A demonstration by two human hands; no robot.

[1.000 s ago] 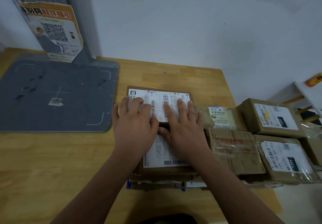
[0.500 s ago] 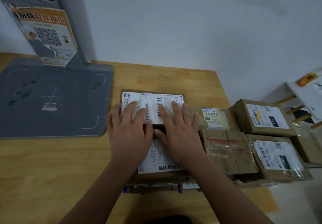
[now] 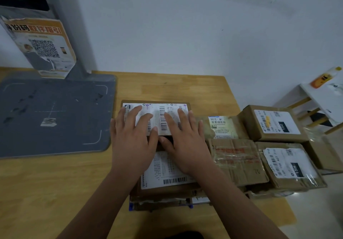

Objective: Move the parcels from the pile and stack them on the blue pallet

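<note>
My left grip point(image 3: 132, 142) and right grip point(image 3: 186, 142) both lay released, palms down with fingers straight and spread, on the flat brown cardboard parcel with the white barcode label point(image 3: 159, 109). Neither was clenched round anything. That parcel sat at the far end of a low stack of brown cartons. Just nearer, under my wrists, lay a second brown carton with a white printed label point(image 3: 167, 172). I could not tell whether the two overlapped. The stack rested on the blue plastic pallet point(image 3: 131, 206), of which only small blue corners showed at the near edge, on the pale wooden worktop point(image 3: 46, 192).

I judged the step in hand to be seating this parcel on the stack. To do it well I would press evenly with both palms and square its edges with the cartons beneath. I would also check that it did not overhang the far or left side before lifting off. Taped cardboard can slide, so the push should go straight down rather than forward.

The parcel lay flat, label up, with its long axis running left to right, across my forearms. The label's long side ran the same way. Which way its print faced was too blurred to tell.

More taped brown cartons point(image 3: 272, 123) lay close together to the right. A dark grey mat point(image 3: 74, 127) lay to the left.
</note>
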